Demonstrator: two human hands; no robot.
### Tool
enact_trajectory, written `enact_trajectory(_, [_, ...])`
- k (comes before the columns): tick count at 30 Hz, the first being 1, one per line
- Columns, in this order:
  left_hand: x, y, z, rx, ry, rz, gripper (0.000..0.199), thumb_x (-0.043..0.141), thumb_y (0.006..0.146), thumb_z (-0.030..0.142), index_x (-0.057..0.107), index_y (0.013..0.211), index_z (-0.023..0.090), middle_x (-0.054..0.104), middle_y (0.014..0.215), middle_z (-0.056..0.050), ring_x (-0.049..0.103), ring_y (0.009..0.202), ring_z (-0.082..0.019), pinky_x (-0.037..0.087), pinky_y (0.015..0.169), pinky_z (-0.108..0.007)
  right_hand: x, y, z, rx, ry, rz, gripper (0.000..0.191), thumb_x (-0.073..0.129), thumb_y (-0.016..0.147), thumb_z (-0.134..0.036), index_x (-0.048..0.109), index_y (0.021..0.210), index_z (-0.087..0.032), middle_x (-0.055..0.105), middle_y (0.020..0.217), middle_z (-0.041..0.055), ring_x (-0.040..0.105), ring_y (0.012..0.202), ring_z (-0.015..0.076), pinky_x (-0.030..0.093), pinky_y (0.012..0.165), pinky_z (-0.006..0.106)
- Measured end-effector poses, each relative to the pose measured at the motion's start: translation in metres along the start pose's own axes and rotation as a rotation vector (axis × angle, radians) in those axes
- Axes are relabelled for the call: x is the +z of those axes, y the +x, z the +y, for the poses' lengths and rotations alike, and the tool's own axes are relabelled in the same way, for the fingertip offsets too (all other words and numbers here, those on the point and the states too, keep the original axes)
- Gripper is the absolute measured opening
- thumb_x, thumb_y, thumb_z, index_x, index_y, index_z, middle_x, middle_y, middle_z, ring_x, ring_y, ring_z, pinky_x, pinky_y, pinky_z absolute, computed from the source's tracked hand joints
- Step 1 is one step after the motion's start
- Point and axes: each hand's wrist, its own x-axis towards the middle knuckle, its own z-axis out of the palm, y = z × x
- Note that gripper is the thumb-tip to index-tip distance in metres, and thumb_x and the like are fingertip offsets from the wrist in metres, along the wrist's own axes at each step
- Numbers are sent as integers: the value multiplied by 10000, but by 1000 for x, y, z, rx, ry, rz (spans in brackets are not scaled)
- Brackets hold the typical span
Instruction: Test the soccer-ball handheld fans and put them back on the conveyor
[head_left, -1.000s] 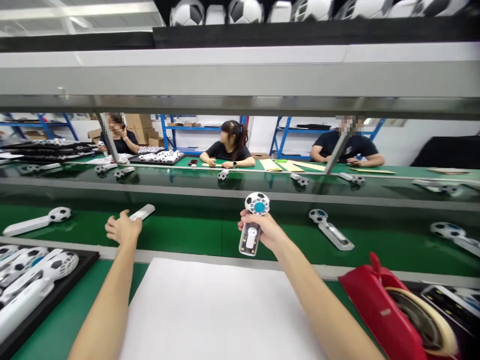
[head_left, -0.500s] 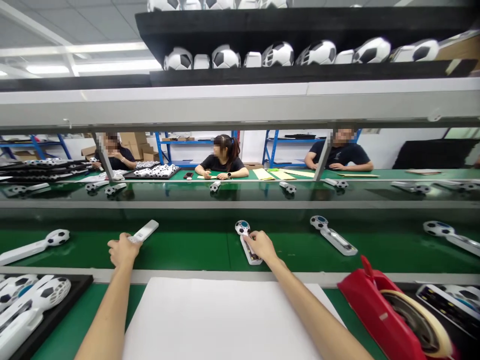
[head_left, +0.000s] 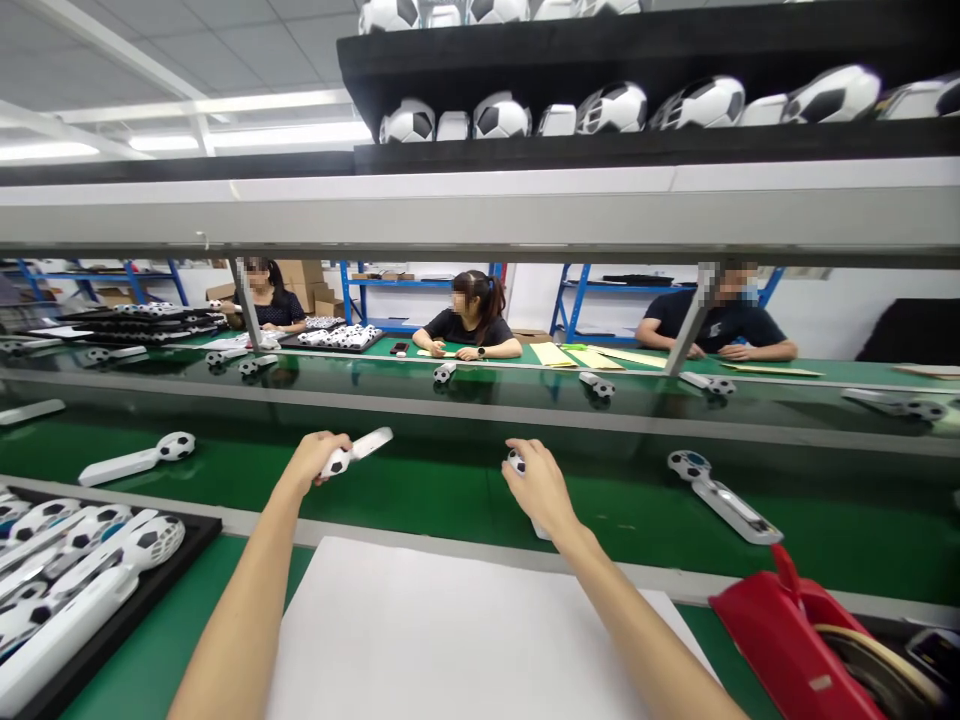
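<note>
At the glossy green belt (head_left: 442,500), a worker's left hand (head_left: 313,462) is gripping a white football-headed plastic wand (head_left: 360,449) at left; the right hand (head_left: 541,485) is cupping a matching wand (head_left: 516,462) nearer centre, its grip hidden from me. Smooth plastic is likely demanding steadiness.

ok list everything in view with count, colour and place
Near belt: one, green, centre
Far belt: one, dark green, behind it
Football-headed devices: at least five, black-white, at near belt
More devices: at least seven, black-white, far belt
Device tray: one, black, lower left
Overhead trays: at least two, black, top
Paper: one, white, front centre
Tape dispenser: one, red, lower right
Co-workers: three, dark tops, beyond far belt
Sheets: several, yellow, far side
Racks: several, blue, background
Boxes: several, brown, background left
Left grip: one, bare, around a device's head
Right grip: one, bare, over another device
</note>
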Motion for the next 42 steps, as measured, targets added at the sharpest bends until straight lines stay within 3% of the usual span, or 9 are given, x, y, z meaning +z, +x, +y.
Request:
enact_trajectory(4, [5,-35,43,140,-237,-295,294,575,696,454,601,823,190,623,681,-26,566,511,-160,316,392,-227,-8,-17,-38,-195,153,-83,541,598,934,-370,439,1441,-268,484,1419,70,555,1235,211,509,1007,345])
enact_trajectory(8, [13,-67,74,221,-363,-559,290,639,650,415,624,809,173,623,679,-33,552,500,-148,320,374,-213,-22,-31,-62,-366,300,-56,809,681,883,-353,236,1557,-312,320,1568,76,406,1405,236,419,1128,384])
enact_trajectory(11, [18,-80,84,246,-439,-714,286,655,634,397,657,784,154,621,675,-45,553,497,-152,344,363,-218,-38,-35,-69,-493,415,-4,676,679,898,-288,356,1491,-292,457,1478,92,492,1331,243,431,1102,402])
enact_trajectory(16, [20,-86,88,215,-556,-853,267,633,669,379,680,762,133,599,648,-43,519,438,-128,333,312,-204,-65,-39,-69,-567,408,-93,373,672,895,-244,581,1256,-266,658,1206,66,640,1069,232,526,897,343])
enact_trajectory(19, [18,-87,89,212,-572,-829,319,613,738,433,685,788,126,609,648,-56,522,435,-134,340,302,-204,-71,-39,-69,-576,381,-66,344,709,865,-262,622,1198,-260,703,1137,53,675,968,224,535,811,318])
enact_trajectory(23, [15,-92,91,323,-648,-689,455,564,836,555,694,917,126,615,655,-55,493,423,-118,347,306,-199,-70,-38,-69,-544,355,39,335,727,831,-270,658,1158,-243,740,1045,40,701,867,212,549,743,299])
enact_trajectory(30, [13,-106,99,525,-596,-568,541,748,769,466,572,1221,226,631,948,-33,527,507,-82,483,392,-206,-68,-37,-67,-512,369,68,346,700,855,-294,678,1191,-212,744,1051,62,705,836,213,564,719,297])
enact_trajectory(36, [12,-114,100,645,-508,-429,647,874,675,365,555,1222,235,663,1002,-53,585,622,-109,492,417,-170,-67,-41,-69,-668,285,70,417,636,916,-253,584,1328,-227,698,1027,60,663,834,196,543,700,287])
enact_trajectory(42, [12,-116,103,663,-486,-328,629,874,672,392,570,1196,226,651,939,-28,563,565,-88,476,394,-159,-60,-43,-71,-695,282,22,442,555,962,-256,507,1402,-241,677,1077,79,664,835,197,551,675,281])
